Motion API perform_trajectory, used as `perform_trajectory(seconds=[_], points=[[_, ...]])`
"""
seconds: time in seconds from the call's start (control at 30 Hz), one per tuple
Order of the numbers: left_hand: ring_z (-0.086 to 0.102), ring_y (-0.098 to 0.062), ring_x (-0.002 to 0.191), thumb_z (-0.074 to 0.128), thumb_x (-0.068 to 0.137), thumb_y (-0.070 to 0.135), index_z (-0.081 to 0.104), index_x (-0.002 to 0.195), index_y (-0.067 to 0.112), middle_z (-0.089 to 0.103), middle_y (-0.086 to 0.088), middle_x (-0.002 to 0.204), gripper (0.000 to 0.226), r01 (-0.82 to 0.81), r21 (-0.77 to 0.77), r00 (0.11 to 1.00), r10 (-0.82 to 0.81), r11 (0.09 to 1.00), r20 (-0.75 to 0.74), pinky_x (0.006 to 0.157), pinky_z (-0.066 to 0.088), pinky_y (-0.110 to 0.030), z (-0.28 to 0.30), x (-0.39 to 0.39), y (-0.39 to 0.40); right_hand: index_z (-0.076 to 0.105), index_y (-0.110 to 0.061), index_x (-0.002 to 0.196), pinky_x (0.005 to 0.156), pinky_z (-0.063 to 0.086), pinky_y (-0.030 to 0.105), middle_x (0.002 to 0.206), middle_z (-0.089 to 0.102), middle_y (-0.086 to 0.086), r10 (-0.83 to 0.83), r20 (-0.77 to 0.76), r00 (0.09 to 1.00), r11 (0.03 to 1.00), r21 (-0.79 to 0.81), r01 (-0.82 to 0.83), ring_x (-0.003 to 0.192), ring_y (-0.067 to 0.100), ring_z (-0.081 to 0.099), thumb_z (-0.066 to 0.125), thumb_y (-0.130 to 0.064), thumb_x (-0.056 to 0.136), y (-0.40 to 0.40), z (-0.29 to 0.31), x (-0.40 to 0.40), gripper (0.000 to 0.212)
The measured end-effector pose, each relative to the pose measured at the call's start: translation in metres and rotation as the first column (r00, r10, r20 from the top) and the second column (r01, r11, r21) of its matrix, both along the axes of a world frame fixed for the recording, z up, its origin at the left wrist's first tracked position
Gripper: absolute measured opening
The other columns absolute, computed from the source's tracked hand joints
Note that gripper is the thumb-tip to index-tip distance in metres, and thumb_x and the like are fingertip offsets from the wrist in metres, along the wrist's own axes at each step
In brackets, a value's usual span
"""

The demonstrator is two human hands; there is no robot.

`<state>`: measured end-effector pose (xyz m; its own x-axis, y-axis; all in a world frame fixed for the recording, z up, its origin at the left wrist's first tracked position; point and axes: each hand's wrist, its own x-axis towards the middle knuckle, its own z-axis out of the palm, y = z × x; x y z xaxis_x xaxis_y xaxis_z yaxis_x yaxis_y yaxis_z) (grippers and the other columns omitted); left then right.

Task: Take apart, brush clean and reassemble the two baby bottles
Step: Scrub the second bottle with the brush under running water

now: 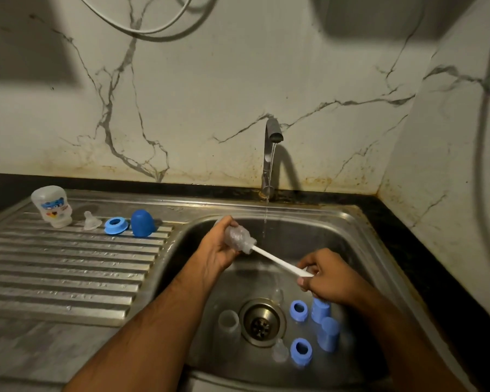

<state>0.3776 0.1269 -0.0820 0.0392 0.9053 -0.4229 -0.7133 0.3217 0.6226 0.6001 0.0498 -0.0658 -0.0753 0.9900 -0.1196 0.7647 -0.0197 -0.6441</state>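
Observation:
My left hand (215,250) grips a small clear bottle (238,239) over the sink basin (337,236). The white brush (277,261) runs into the bottle's mouth, so its head is inside. My right hand (326,278) pinches the brush's handle end. On the draining board stand an upturned printed bottle (51,206), a clear teat (89,220), a blue ring (115,225) and a blue cap (142,223). The basin floor holds another clear bottle (228,321), two blue rings (299,311), two blue caps (328,333) and a clear teat (280,350).
The tap (270,154) at the back of the sink runs a thin stream of water just right of the held bottle. The drain (262,323) sits in the basin's middle. The ribbed draining board (68,264) stretches left. A marble-patterned wall closes in behind and at right.

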Motion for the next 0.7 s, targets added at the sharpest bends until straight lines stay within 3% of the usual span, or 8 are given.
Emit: perform_trajectory(seconds=[0.07,0.13,0.27,0.37,0.43,0.53,0.6,0.7], points=[[0.063,-0.031,0.091,0.07,0.084,0.006,0.058,0.111,0.004,0.058,-0.02,0.107,0.029,0.021,-0.011,0.999,-0.021,1.0,0.025,0.069,0.061,-0.051,0.001,0.004,-0.001,0.069,-0.01,0.102,0.066,0.057,0.025,0.084,0.07,0.005,-0.012,0.046,0.999,0.997,0.074,0.008,0.074,0.011,0.068,0.078,-0.016,0.085,0.0,-0.002,-0.007,0.02],[0.065,-0.032,0.089,0.073,0.086,0.011,0.057,0.113,0.005,0.06,-0.021,0.106,0.032,0.018,-0.02,0.999,-0.018,1.0,0.042,0.064,0.061,-0.05,0.004,0.01,-0.002,0.07,-0.011,0.098,0.07,0.06,0.03,0.081,0.069,0.005,-0.027,0.056,0.998,0.99,0.142,0.019,0.074,0.015,0.069,0.076,-0.02,0.088,0.001,-0.003,-0.015,0.014],[0.064,-0.03,0.088,0.071,0.087,0.01,0.056,0.121,0.003,0.06,-0.019,0.102,0.037,-0.022,0.015,0.991,0.02,1.0,0.13,0.065,0.062,-0.051,0.007,0.011,-0.001,0.069,-0.022,0.104,0.067,0.047,0.026,0.086,0.066,-0.004,-0.124,0.287,0.95,0.97,0.236,0.056,0.076,0.012,0.062,0.063,-0.041,0.096,0.002,0.002,-0.014,0.022],[0.065,-0.033,0.1,0.071,0.087,0.009,0.053,0.126,0.003,0.059,-0.022,0.117,0.043,-0.052,0.02,0.984,0.047,0.998,0.169,0.074,0.06,-0.053,0.008,0.008,-0.002,0.064,-0.024,0.1,0.075,0.053,0.033,0.091,0.067,-0.003,-0.233,0.376,0.897,0.948,0.294,0.123,0.081,0.015,0.063,0.059,-0.057,0.094,0.0,0.007,-0.007,0.034],[0.062,-0.037,0.112,0.072,0.086,0.005,0.052,0.128,0.004,0.056,-0.025,0.126,0.046,-0.064,0.013,0.985,0.062,0.998,0.161,0.085,0.057,-0.056,0.008,0.009,-0.002,0.063,-0.022,0.089,0.068,0.052,0.031,0.078,0.063,-0.004,-0.244,0.41,0.879,0.939,0.328,0.108,0.072,0.013,0.061,0.054,-0.058,0.096,-0.001,0.008,-0.008,0.038],[0.06,-0.04,0.116,0.071,0.087,0.003,0.051,0.13,0.004,0.054,-0.026,0.13,0.048,-0.064,0.029,0.979,0.057,0.998,0.197,0.085,0.055,-0.059,0.011,0.012,-0.002,0.061,-0.022,0.082,0.05,0.034,0.025,0.066,0.055,-0.006,-0.248,0.456,0.855,0.928,0.366,0.074,0.058,0.008,0.051,0.049,-0.056,0.099,-0.002,0.008,-0.014,0.039],[0.06,-0.04,0.116,0.071,0.087,0.002,0.052,0.129,0.004,0.054,-0.026,0.129,0.046,-0.07,0.031,0.973,0.061,0.997,0.222,0.089,0.054,-0.06,0.01,0.012,-0.002,0.062,-0.022,0.082,0.048,0.029,0.024,0.066,0.055,-0.006,-0.217,0.438,0.872,0.942,0.33,0.069,0.056,0.006,0.048,0.051,-0.053,0.099,-0.002,0.009,-0.017,0.037],[0.062,-0.036,0.114,0.072,0.086,0.004,0.054,0.128,0.003,0.058,-0.024,0.127,0.045,-0.092,-0.004,0.977,0.091,0.996,0.194,0.091,0.055,-0.055,0.009,0.01,-0.002,0.063,-0.02,0.083,0.054,0.036,0.026,0.071,0.058,-0.004,-0.116,0.372,0.921,0.971,0.238,0.026,0.063,0.009,0.053,0.057,-0.052,0.097,-0.001,0.006,-0.018,0.036]])
